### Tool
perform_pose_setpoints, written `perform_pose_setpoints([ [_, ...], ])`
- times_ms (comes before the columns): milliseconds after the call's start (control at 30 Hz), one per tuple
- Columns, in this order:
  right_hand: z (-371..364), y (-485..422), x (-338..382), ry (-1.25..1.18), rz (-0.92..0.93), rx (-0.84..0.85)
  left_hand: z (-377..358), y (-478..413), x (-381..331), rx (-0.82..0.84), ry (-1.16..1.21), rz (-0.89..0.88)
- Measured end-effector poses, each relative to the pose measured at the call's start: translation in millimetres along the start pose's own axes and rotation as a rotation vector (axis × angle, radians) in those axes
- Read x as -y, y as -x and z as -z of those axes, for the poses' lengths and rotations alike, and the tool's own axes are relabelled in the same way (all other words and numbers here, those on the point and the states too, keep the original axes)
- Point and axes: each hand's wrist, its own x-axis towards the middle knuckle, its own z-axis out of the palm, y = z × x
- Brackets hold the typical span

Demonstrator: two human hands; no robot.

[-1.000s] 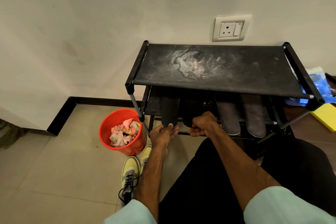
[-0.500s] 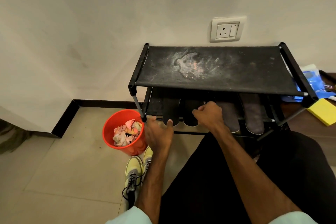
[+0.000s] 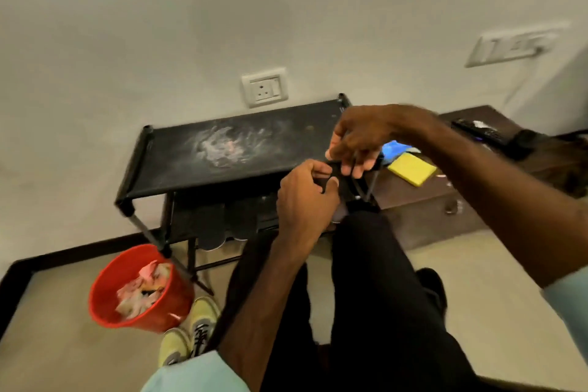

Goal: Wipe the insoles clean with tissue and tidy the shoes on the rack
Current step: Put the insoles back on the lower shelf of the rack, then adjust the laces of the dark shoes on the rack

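Your left hand [image 3: 305, 197] clenches its fingers round a corner of the black metal shoe rack [image 3: 178, 162]; whether your right hand [image 3: 358, 141] grips, I cannot tell. Shift it gently: dark flat insoles [image 3: 210, 226] lie on its lower shelf.

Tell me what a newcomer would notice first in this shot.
Both hands meet at the right front corner of the black rack: the left hand grips the corner and the right hand lies over it from above. Next is the orange bucket of crumpled tissue on the floor by the rack's left front leg. Then there is the pale dusty smear across the rack's top.
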Motion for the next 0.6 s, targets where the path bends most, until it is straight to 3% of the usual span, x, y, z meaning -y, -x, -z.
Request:
perform_pose_setpoints([
  [167, 6.9, 32.2, -156.3, -0.173, -0.223, -0.094, -99.6, 4.6, -38.1, 0.307, -0.096, -0.029],
  [333, -54.1, 25.9, -306.0, -0.358, -0.502, -0.024, -204.7, 22.6, -57.4, 0.622, -0.25, -0.019],
  [500, -116.0, 9.3, -376.7, -0.615, -0.623, 0.05, -292.0, 30.3, -43.0, 0.84, -0.491, -0.013],
  [600, -144.7, -6.7, -407.4, -0.776, -0.646, -0.013, -334.5, 31.2, -28.5, 0.941, -0.621, -0.011],
])
